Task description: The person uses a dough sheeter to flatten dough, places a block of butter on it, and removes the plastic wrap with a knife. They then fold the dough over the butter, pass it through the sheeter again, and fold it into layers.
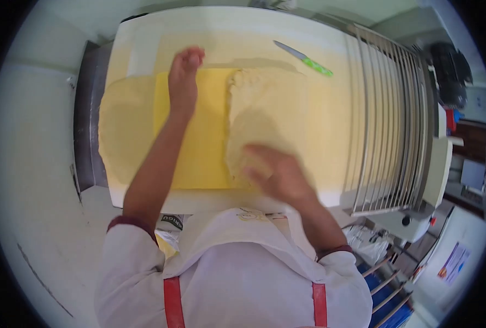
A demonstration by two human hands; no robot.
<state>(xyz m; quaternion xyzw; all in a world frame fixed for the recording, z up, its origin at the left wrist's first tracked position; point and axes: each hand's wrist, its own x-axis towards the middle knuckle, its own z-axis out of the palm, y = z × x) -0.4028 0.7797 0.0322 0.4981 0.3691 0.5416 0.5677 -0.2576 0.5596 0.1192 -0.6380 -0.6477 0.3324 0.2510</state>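
Note:
A wide sheet of pale dough lies on the worktop, with a yellow slab of butter or margarine over its middle. The dough's right part is folded over the slab, and its uneven edge runs down the slab. My left hand is over the slab's upper left; its fingers look bent and are partly hidden, and no held thing shows. Above the folded dough's lower edge, my right hand is blurred, with thumb and fingers apart and nothing between them.
A knife with a green handle lies toward the far right of the white worktop. Along the right side stands a metal wire rack, part of a machine. A wall is on the left.

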